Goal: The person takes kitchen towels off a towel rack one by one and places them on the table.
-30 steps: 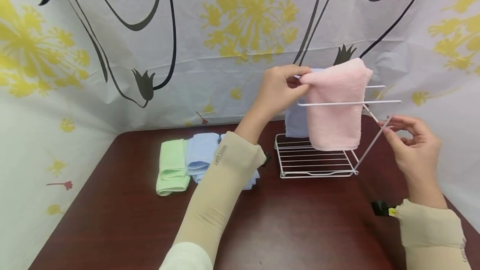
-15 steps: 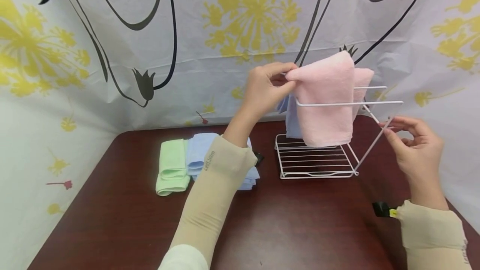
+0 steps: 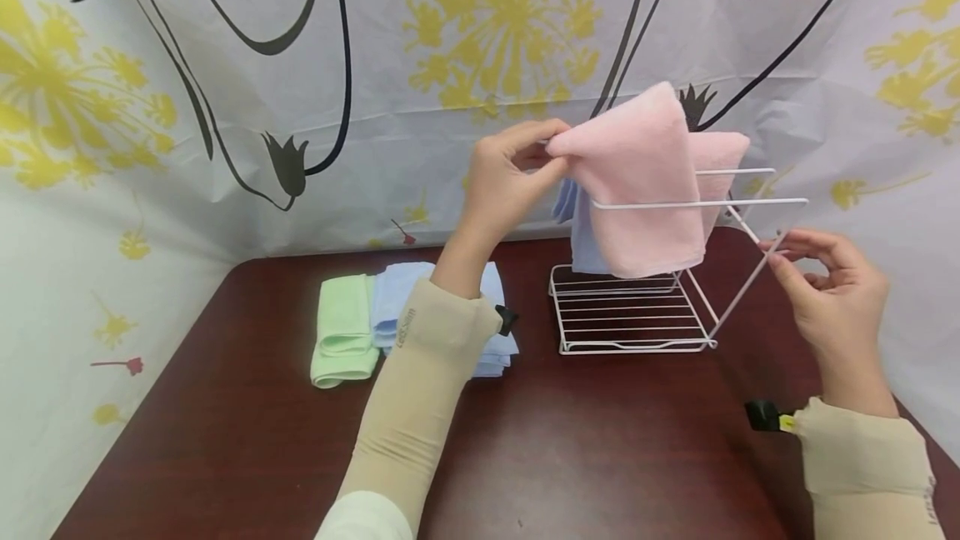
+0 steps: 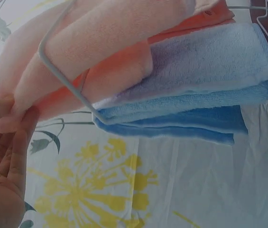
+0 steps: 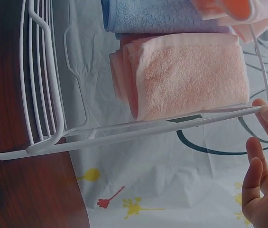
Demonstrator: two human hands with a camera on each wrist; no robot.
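Observation:
My left hand (image 3: 510,177) pinches one corner of a pink towel (image 3: 637,165) in the head view. This towel slants up from the fingers and hangs down behind the front rail of a white wire rack (image 3: 633,350). A second pink towel (image 5: 190,78) drapes over a rail near the post, with a blue towel (image 4: 209,66) hanging alongside. My right hand (image 3: 840,298) pinches the rack's slanted side post near its top. In the left wrist view, thumb and fingers hold the pink corner beyond the rail's bent end.
A folded green towel (image 3: 345,332) and folded blue towels (image 3: 491,357) lie left on the dark red table (image 3: 585,448), partly covered by my left forearm. Behind the table hangs a white flowered curtain (image 3: 420,98). The rack's lower shelf is wire.
My left hand has moved leftward with the pink towel, lifting it slightly and uncovering the second pink towel behind. My right hand stays on the rack post.

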